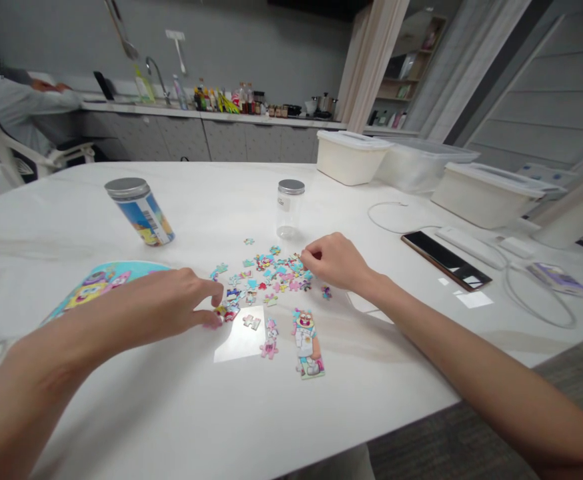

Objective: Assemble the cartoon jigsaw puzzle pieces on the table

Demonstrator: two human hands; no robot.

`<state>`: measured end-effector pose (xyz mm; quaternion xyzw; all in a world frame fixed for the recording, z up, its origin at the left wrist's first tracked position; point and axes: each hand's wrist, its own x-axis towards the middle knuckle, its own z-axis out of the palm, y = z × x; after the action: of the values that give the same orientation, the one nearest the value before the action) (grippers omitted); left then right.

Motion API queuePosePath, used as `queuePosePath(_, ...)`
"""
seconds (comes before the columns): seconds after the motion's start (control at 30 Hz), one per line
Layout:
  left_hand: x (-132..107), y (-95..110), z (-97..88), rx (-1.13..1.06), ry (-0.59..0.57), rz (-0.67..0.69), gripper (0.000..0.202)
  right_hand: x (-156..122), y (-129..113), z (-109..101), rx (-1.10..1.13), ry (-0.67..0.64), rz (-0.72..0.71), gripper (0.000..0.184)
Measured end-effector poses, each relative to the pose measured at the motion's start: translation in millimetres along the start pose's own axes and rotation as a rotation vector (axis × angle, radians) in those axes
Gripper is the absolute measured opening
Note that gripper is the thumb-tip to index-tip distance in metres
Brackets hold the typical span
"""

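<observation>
Several small colourful puzzle pieces [266, 273] lie scattered on the white table [221, 413]. My left hand [171, 303] reaches in from the left, fingertips pinched on a piece at the pile's left edge. My right hand [334, 261] rests at the pile's right edge, fingers curled and pinching a piece. A joined strip of pieces showing a cartoon figure [308, 343] lies nearer me, with a pink joined bit [269, 340] beside it.
A printed tin with a metal lid [139, 212] leans at the left; a clear jar [289, 208] stands behind the pile. A cartoon picture sheet [101, 283] lies left. A phone [444, 260], cables and white lidded boxes [349, 157] sit right. Another person [6, 107] sits far left.
</observation>
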<state>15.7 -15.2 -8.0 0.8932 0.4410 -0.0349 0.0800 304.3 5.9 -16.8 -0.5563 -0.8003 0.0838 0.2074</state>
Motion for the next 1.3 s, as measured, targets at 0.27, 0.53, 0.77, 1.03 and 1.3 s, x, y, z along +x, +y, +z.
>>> queuePosePath(0.27,1,4,-2.0,-0.029,-0.058,-0.055,0.011,0,-2,-2,-0.033,-0.001,0.123,0.034)
queuePosePath(0.53,4,20,-1.3,-0.020,-0.031,-0.054,0.011,4,4,0,-0.055,-0.063,0.215,0.027)
queuePosePath(0.77,5,9,6.7,0.040,0.032,-0.015,0.023,5,15,11,-0.069,-0.053,0.092,0.027)
queuePosePath(1.03,7,4,11.1,0.014,0.063,-0.045,0.032,0,17,19,0.083,-0.134,-0.278,0.035)
queuePosePath(1.3,10,7,12.5,0.077,0.099,0.084,0.034,-2,17,18,0.037,-0.281,-0.324,0.036)
